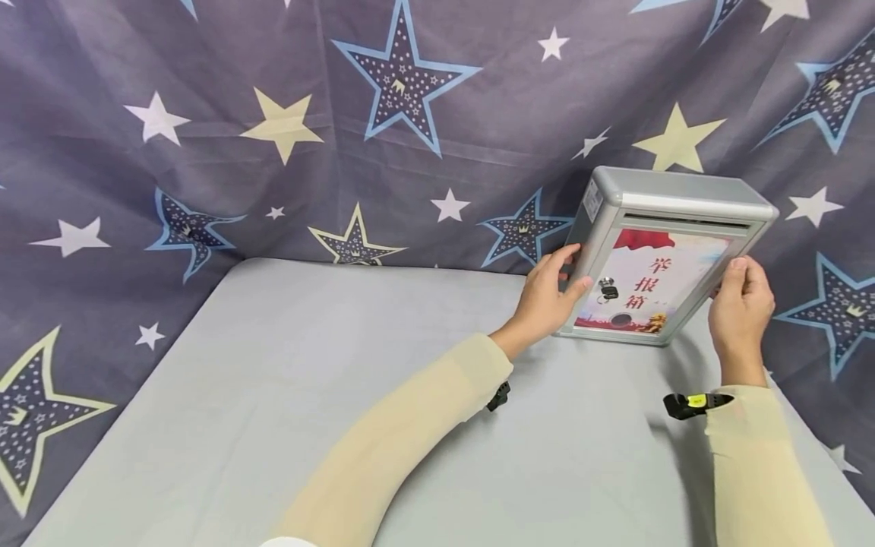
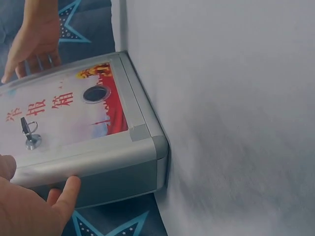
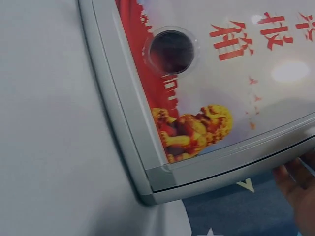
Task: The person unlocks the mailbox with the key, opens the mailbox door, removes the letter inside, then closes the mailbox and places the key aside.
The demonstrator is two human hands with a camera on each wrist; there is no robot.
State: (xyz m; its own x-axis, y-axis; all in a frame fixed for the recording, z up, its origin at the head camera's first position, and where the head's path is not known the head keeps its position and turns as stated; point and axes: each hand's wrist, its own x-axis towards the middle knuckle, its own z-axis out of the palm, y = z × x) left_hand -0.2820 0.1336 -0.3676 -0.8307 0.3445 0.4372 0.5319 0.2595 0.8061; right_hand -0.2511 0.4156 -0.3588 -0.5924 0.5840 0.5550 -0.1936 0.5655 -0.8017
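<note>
A grey metal box (image 1: pixel 649 262) stands tilted between two hands, the left hand (image 1: pixel 544 298) gripping one side, the right hand (image 1: pixel 741 311) the other. The step looks like steadying or placing it; the next move probably calls for even pressure from both. Its lower end seems to meet the worktop (image 1: pixel 307 380), near the back edge. A starry curtain (image 1: pixel 424 175) hangs close beyond the hands; the widest room lies left of the left hand.

1. Left sleeve (image 1: pixel 396 437): pale yellow, ending behind the left hand (image 1: pixel 544 298).
2. Right sleeve (image 1: pixel 762 471): matching, ending behind the right hand (image 1: pixel 741 308).
3. Left wrist piece (image 1: pixel 500 396): black.
4. Right wrist piece (image 1: pixel 678 406): black, 1 yellow patch (image 1: pixel 697 400).
</note>
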